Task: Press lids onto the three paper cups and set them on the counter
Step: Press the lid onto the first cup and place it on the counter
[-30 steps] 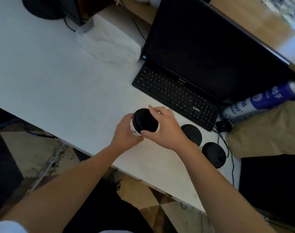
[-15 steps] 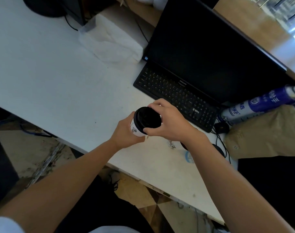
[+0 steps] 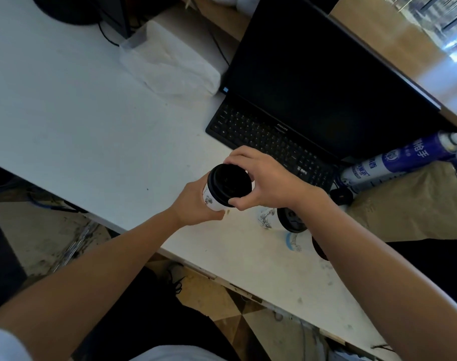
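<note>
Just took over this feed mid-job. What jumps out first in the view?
Dead centre, the left hand holds a white paper cup while the right hand grips its black lid. Behind them, a dark monitor and keyboard fill the white counter's far right.

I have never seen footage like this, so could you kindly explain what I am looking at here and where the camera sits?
There is no machine: a person wears one wide-angle camera on the head, looking down at their own bare arms. The left hand grips a white paper cup, and the right hand holds a black lid on its top. On the white counter two more cups with black lids stand partly hidden behind the right forearm. Beyond lie a black keyboard, a dark monitor, a blue and white can and crumpled white plastic.
</note>
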